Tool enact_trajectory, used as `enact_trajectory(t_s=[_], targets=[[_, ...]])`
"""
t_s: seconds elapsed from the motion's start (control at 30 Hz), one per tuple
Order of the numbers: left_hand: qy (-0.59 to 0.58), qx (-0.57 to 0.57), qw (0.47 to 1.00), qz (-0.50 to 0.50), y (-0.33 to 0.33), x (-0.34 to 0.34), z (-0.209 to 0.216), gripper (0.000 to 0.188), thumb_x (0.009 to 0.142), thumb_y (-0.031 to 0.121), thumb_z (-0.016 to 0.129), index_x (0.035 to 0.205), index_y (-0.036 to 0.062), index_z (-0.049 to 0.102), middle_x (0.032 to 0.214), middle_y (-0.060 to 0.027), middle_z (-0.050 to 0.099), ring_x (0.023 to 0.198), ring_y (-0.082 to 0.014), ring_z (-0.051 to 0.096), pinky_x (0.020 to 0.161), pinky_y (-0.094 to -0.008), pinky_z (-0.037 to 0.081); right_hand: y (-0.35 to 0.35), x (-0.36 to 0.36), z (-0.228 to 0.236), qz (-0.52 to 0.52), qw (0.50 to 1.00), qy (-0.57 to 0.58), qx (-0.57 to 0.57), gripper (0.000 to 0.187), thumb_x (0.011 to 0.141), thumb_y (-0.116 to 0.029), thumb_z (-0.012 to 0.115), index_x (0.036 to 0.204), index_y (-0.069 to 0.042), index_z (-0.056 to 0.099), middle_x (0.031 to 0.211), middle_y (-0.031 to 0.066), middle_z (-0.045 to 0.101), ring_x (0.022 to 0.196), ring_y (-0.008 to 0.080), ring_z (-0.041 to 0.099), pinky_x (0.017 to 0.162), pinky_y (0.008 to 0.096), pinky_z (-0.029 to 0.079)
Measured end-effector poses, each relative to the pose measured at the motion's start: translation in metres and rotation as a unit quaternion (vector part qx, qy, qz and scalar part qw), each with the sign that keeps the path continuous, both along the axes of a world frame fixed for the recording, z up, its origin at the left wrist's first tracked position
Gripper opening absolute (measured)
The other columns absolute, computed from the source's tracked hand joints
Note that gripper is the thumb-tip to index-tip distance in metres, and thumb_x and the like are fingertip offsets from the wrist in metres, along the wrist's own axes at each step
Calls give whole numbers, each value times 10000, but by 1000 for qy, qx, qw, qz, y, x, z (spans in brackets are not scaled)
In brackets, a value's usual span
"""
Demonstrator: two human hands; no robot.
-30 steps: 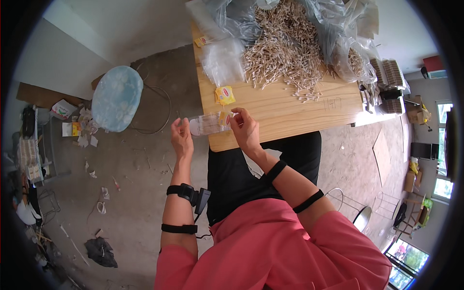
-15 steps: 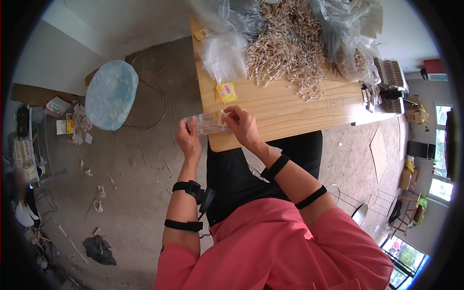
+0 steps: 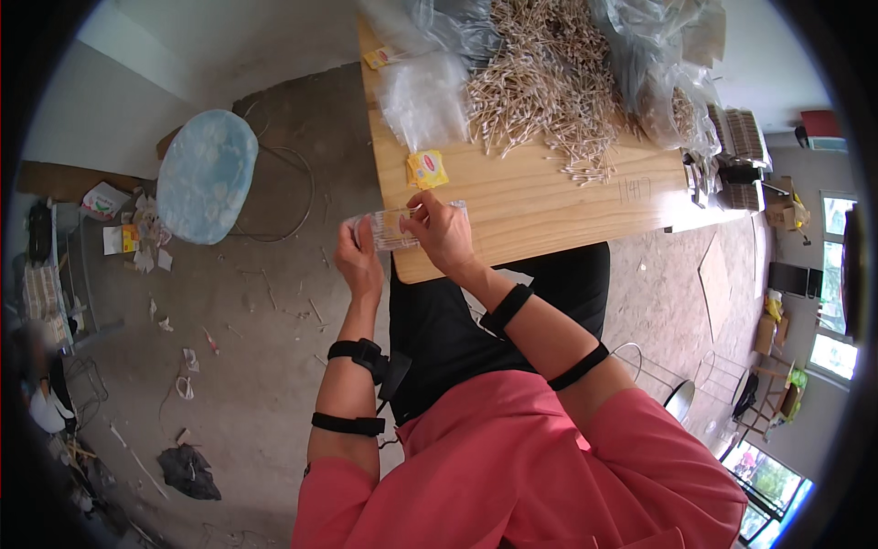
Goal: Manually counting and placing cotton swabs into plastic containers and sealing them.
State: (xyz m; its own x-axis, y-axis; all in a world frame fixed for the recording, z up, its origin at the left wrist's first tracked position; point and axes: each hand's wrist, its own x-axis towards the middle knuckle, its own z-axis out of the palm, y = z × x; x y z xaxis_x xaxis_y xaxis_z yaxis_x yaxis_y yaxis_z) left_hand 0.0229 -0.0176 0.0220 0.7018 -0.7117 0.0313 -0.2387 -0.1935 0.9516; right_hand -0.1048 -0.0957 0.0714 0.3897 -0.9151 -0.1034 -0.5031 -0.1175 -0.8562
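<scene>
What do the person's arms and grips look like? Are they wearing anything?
Pinkish-red sleeves cover the upper arms. The left arm has two black bands, one with a dark boxy gadget; a thin dark cable shows near the other. The right arm has two plain black bands. The left grip and right grip wear no gloves.

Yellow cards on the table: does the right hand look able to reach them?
Probably yes: the yellow cards lie just beyond the right hand, with nothing seen blocking, though it is occupied at the clear packet.
</scene>
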Motion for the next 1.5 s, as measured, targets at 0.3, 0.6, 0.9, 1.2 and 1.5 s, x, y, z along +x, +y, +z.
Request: enact_trajectory(t_s=[0.3, 0.6, 0.9, 1.2, 1.5], targets=[[262, 92, 957, -78, 18, 22, 17, 255, 937, 291, 680, 998, 55, 604, 879, 3, 630, 732, -70, 569, 658, -234, 480, 25, -11, -6, -91, 986, -87, -108, 308, 766, -5, 710, 1051, -28, 596, 1007, 117, 577, 793, 259, 588, 706, 355, 495], [291, 106, 946, -93, 18, 17, 17, 302, 938, 302, 674, 1089, 45, 633, 904, -5, 640, 772, -74, 585, 672, -232, 487, 24, -13, -12, -69, 992, -64, -79, 318, 775, -2, 703, 1070, -13, 584, 970, 118, 559, 784, 256, 574, 717, 352, 492], [41, 87, 994, -54, 2, 19, -8, 362, 1022, 347, 527, 930, 16, 644, 713, -57, 619, 625, -134, 531, 584, -310, 446, 26, 17, -28, -110, 966, -219, -83, 283, 945, 77, 449, 1175, -23, 579, 1418, 146, 488, 1287, 284, 484, 1072, 331, 376], [-48, 74, 996, -23, -2, 6, -8, 362, 1026, 310, 516, 879, -6, 612, 669, -166, 593, 563, -225, 528, 560, -364, 432, 27, 28, -28, -91, 969, -219, -66, 302, 943, 86, 454, 1193, -43, 567, 1491, 159, 423, 1380, 311, 407, 1103, 351, 353], [78, 73, 993, -57, 9, 20, -3, 338, 1026, 348, 525, 919, 43, 623, 746, -29, 610, 638, -91, 510, 580, -280, 434, 29, -24, -8, -79, 987, -113, -88, 239, 880, 58, 584, 1102, -26, 602, 1234, 142, 574, 1099, 300, 599, 914, 355, 489]])
